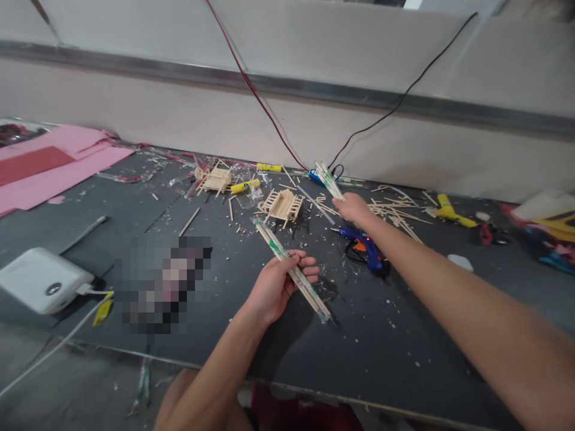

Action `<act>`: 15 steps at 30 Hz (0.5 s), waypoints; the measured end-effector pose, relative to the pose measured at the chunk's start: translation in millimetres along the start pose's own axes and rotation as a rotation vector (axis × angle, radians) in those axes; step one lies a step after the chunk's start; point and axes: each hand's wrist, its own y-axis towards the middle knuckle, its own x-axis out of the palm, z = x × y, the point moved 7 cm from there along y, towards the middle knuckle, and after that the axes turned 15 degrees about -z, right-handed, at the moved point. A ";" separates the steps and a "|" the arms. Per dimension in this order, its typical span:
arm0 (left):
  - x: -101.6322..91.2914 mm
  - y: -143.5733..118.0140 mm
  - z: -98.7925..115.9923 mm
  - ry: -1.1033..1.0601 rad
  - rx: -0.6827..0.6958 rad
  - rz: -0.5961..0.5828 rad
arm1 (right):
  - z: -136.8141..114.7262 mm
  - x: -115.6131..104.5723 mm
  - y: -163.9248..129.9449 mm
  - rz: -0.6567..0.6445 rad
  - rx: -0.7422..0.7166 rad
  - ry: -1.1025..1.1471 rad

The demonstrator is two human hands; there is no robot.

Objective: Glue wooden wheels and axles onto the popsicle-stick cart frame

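Left hand [275, 288]: thumb pinning a plastic-wrapped stick bundle [275, 244] across loosely curled fingers, between the worktop's [359, 353] front and back edges. Right hand [354, 211]: gripping a second wrapped bundle [327, 181], out near the back edge. Blue glue gun [371, 250] beside right forearm. Two stick-built models [284, 205] toward back edge.

I'm getting dim, greyish light, with the wall [287, 129] paler than the dark table [368, 365]. Below the left hand [271, 288] I see a soft shadow. The right forearm [449, 293] blurs toward my view's edge, the corners look smeared, and coarse pixel blocks [166, 281] mask a patch at left.
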 end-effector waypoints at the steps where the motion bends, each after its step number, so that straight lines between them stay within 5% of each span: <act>1: 0.3 -0.1 0.6 0.004 0.001 0.007 | -1.9 -2.2 -5.1 0.001 -0.014 0.013; 6: 3.9 -2.7 7.2 0.060 0.066 0.070 | -16.0 10.6 -63.7 -0.111 -0.131 0.138; 11: 21.9 -10.2 2.7 0.131 0.222 0.057 | -20.6 76.8 -158.1 -0.446 -0.236 0.605; 15: 37.8 -18.7 -16.1 0.245 0.204 0.046 | -9.7 97.8 -212.8 -0.360 -0.288 0.551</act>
